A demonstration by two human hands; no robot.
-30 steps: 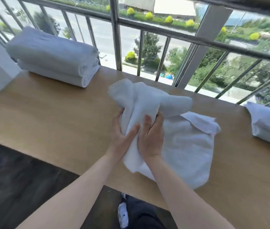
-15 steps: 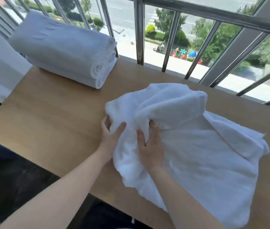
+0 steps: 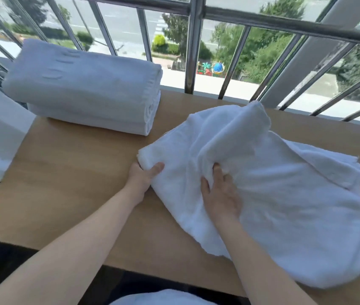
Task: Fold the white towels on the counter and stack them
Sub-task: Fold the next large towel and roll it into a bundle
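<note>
1. Counter (image 3: 64, 183): pale wood-grain top that fills the middle of the view, with a rounded corner at 8 o'clock.
2. Loose white towel (image 3: 284, 205): unfolded and rumpled. It lies on the counter from the centre out to 4 o'clock, and its near edge hangs past the counter's front. A raised fold bunches up at its 12 o'clock side, and a doubled-over flap lies at its 2 o'clock side.
3. Left hand (image 3: 140, 177): at the loose towel's 9 o'clock corner. The thumb is on top of the cloth and the fingers are tucked beneath, so the hand is pinching that corner.
4. Right hand (image 3: 220, 194): palm down on the loose towel, near its 8 o'clock side, with the thumb spread wide. The fingertips are hidden under the raised fold, so I cannot tell whether they grasp the cloth or only rest on it.
5. Stack of folded towels (image 3: 86, 91): two white folded towels, one on the other, on the counter at 10 o'clock. It sits near the loose towel without touching it.
6. Metal railing (image 3: 193, 40): bars along the counter's far edge at 12 o'clock, with trees and a road visible below.
7. White fabric (image 3: 163, 298): at the 6 o'clock edge of the view, only partly visible and not identifiable.
</note>
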